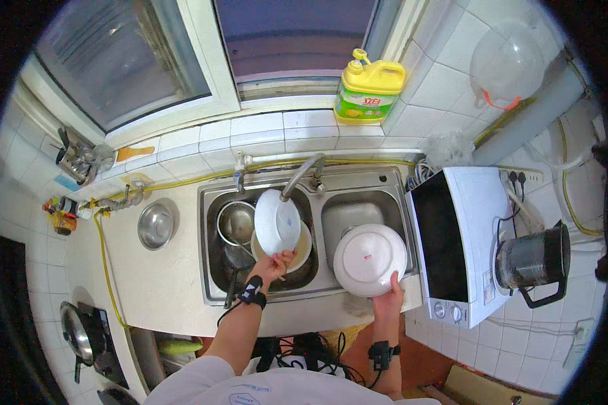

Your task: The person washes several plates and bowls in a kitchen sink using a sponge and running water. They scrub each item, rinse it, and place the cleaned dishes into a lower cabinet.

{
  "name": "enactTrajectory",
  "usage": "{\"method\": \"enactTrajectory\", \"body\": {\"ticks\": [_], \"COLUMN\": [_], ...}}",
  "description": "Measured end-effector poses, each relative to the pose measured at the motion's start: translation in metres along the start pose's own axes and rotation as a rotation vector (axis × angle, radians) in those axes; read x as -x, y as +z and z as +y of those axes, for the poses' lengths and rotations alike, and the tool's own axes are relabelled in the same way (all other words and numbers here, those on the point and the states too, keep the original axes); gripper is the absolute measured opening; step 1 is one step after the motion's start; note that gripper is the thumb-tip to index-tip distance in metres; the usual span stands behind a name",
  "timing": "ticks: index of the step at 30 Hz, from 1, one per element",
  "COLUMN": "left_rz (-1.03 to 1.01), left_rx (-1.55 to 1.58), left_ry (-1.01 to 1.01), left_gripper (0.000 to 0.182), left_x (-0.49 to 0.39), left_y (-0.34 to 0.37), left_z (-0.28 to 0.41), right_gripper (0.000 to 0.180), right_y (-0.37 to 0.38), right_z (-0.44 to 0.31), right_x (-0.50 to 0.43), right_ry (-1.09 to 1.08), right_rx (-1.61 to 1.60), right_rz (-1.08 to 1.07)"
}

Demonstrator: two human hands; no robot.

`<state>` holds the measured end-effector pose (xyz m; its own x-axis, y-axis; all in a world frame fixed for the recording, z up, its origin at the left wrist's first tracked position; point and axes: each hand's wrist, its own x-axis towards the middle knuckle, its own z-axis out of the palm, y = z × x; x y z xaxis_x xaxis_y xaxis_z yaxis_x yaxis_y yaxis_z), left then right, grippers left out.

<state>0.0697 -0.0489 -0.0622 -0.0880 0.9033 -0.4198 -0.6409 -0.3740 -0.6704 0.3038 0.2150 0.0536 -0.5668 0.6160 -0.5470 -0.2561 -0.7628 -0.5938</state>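
Note:
My left hand (274, 264) grips the lower rim of a white plate (277, 223), which is tilted under the curved metal faucet (304, 174). In my right hand (390, 296) is another white plate (370, 259), its underside facing up, over the front of the right basin (362, 207) and the sink's front edge. Behind the left plate, partly hidden, a pale bowl (304, 253) sits in the left basin. A metal pot (236, 223) stands to its left in the same basin. A dark handle (231, 288) rests across the sink's front rim.
A microwave (438, 243) with a dark kettle (529, 260) on top flanks the sink's right side. On the left counter sits a steel bowl (155, 224). A yellow detergent jug (369, 88) stands on the windowsill. A yellow hose (104, 268) runs along the counter.

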Motion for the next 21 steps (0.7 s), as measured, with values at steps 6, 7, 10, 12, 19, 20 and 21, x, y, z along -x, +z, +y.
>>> {"method": "enactTrajectory", "body": {"ticks": [6,7,10,12,19,20,21], "left_rz": [-0.024,-0.032,-0.065,-0.107,0.008,0.021,0.019], "left_rx": [0.074,0.090,0.045,0.006,-0.102,-0.165,-0.228], "left_ry": [-0.139,-0.160,-0.131,-0.063,-0.171,-0.111,-0.088], "left_gripper": [0.032,0.029,0.027,0.027,0.038,0.039,0.042], "left_x": [-0.023,-0.026,-0.035,-0.041,-0.045,-0.033,-0.026], "left_y": [0.034,0.037,0.039,0.039,0.027,0.020,0.015], "left_z": [0.003,0.004,0.009,0.015,0.020,0.017,0.014], "right_gripper": [0.057,0.057,0.055,0.055,0.057,0.057,0.057], "right_y": [-0.003,-0.004,-0.006,-0.008,-0.005,-0.003,-0.001], "right_z": [0.003,0.003,0.002,0.001,-0.001,-0.001,-0.001], "right_x": [0.002,0.002,0.004,0.004,0.005,0.006,0.006], "right_ry": [-0.026,-0.030,-0.041,-0.040,-0.043,-0.051,-0.067], "right_rx": [-0.017,-0.025,-0.051,-0.069,-0.016,-0.001,0.010], "right_rz": [0.010,0.012,-0.008,-0.032,-0.019,-0.012,-0.015]}}
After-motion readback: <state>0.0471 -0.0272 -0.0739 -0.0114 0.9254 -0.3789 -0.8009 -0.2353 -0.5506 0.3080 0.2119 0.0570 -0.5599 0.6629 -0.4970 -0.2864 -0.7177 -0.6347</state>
